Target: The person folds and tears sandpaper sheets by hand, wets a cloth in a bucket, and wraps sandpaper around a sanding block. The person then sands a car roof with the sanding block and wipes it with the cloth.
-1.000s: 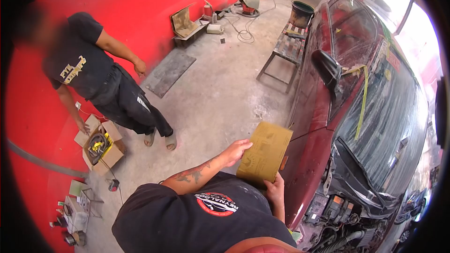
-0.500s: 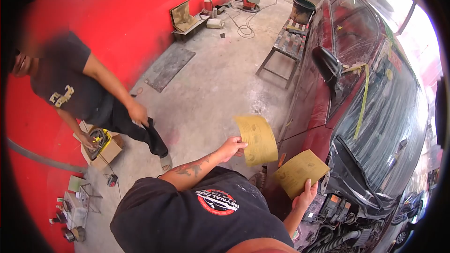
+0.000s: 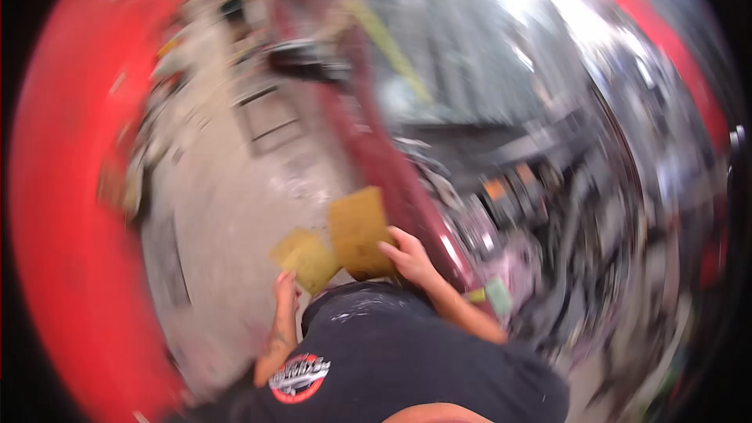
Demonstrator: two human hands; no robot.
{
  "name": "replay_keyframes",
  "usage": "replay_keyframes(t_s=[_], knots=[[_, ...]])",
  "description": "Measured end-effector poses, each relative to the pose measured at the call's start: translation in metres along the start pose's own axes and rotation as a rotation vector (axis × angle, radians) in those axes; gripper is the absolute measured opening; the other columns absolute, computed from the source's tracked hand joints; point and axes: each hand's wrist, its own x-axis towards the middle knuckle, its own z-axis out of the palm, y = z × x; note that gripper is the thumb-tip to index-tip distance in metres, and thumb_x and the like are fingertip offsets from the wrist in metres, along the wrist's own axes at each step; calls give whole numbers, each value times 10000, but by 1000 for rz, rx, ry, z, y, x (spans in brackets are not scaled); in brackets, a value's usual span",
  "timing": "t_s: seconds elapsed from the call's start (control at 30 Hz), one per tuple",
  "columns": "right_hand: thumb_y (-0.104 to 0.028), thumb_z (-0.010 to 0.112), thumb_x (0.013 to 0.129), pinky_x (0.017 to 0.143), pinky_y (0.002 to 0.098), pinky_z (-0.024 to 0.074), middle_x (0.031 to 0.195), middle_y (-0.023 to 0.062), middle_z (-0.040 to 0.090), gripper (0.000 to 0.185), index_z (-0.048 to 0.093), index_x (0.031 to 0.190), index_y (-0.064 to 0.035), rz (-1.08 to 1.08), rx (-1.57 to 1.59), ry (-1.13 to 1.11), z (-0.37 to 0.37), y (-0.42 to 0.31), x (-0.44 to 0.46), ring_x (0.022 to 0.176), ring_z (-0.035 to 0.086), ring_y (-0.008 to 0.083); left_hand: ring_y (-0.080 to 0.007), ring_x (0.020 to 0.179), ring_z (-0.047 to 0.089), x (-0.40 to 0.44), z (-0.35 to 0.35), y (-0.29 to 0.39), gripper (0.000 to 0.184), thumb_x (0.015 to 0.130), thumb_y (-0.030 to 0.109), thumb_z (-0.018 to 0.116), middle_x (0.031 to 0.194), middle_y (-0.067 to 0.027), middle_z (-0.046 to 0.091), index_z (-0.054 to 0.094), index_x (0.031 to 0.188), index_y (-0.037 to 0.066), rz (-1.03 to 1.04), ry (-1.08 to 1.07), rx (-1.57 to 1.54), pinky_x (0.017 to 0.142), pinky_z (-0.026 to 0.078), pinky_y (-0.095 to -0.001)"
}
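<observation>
Motion blurs the head view. My left hand (image 3: 287, 291) pinches the lower edge of a yellowish-brown sheet (image 3: 307, 260), low in the middle. To its right, my right hand (image 3: 409, 257) grips the right edge of a second brown sheet (image 3: 360, 233), which is held more upright. The two sheets are close together, and I cannot tell whether their edges touch. Both are in front of my dark shirt, beside the dark red fender (image 3: 407, 196) of a car.
The car's engine bay (image 3: 540, 227) lies open at the right, below the windshield (image 3: 462, 55). A black side mirror (image 3: 305, 61) juts out near a metal-framed bench (image 3: 269, 117). A red wall (image 3: 70, 188) runs along the left.
The view has swung right, towards the engine bay, and the other person is out of frame. The sheets, together at first and then apart, are now close side by side.
</observation>
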Motion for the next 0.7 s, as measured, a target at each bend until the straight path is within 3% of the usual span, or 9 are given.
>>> replay_keyframes(t_s=[0.07, 0.1, 0.17, 0.33, 0.4, 0.5, 0.67, 0.7], knots=[[-173, 632, 915, 752, 341, 474, 902, 110, 651, 301, 599, 1150, 13, -99, -131, 122, -12, 8, 8, 806, 542, 145, -104, 468, 413, 6, 2, 9, 122, 928, 207, 631, 652, 26, 503, 528, 877, 165, -109, -18, -45, 459, 362, -294], [-175, 636, 907, 742, 358, 475, 893, 120, 650, 298, 600, 1138, 11, -145, -111, 156, -13, 17, 6, 787, 540, 158, -104, 468, 413, 1, -4, 13, 122, 928, 207, 631, 652, 26, 503, 528, 877, 165, -142, -71, 79, 459, 362, -294], [-160, 626, 904, 767, 357, 486, 926, 124, 667, 280, 616, 1130, 5, -90, -108, 280, -33, -1, 4, 807, 570, 171, -102, 490, 434, -9, 8, 23, 209, 947, 222, 617, 618, 40, 458, 466, 812, 172, -168, -8, -8, 468, 365, -285], [-102, 597, 924, 868, 301, 484, 1023, 76, 679, 238, 625, 1131, 11, -139, -46, 670, -107, -24, -10, 947, 607, 143, -140, 672, 558, 3, -1, 21, 147, 963, 268, 598, 775, 19, 581, 511, 961, 150, -143, -85, -27, 560, 411, -287], [-92, 597, 942, 859, 291, 482, 1019, 53, 670, 190, 616, 1108, -3, -222, 48, 903, -143, -30, -18, 943, 596, 123, -176, 804, 589, 15, -4, 20, 274, 966, 370, 596, 913, -15, 617, 527, 1095, 139, -169, -81, -37, 658, 434, -329], [-71, 585, 962, 852, 279, 478, 1033, 51, 662, 138, 595, 1082, -2, -347, 130, 1222, -191, -47, -40, 916, 594, 113, -206, 866, 592, 8, 9, 36, 417, 958, 480, 582, 973, -45, 611, 529, 1172, 127, -169, -96, -18, 716, 434, -368], [-27, 567, 959, 841, 286, 482, 1047, 80, 658, 168, 555, 1122, 11, -442, 256, 1373, -232, -17, -63, 914, 610, 130, -237, 890, 604, 12, 20, 43, 494, 949, 531, 573, 1007, -76, 610, 536, 1185, 99, -187, -124, -13, 723, 438, -373], [-24, 573, 948, 841, 284, 482, 1049, 81, 660, 187, 545, 1128, 18, -336, 207, 1414, -236, 8, -62, 917, 615, 133, -246, 894, 610, 9, 24, 45, 500, 948, 533, 574, 1017, -83, 611, 539, 1176, 89, -166, -130, 8, 719, 439, -374]])
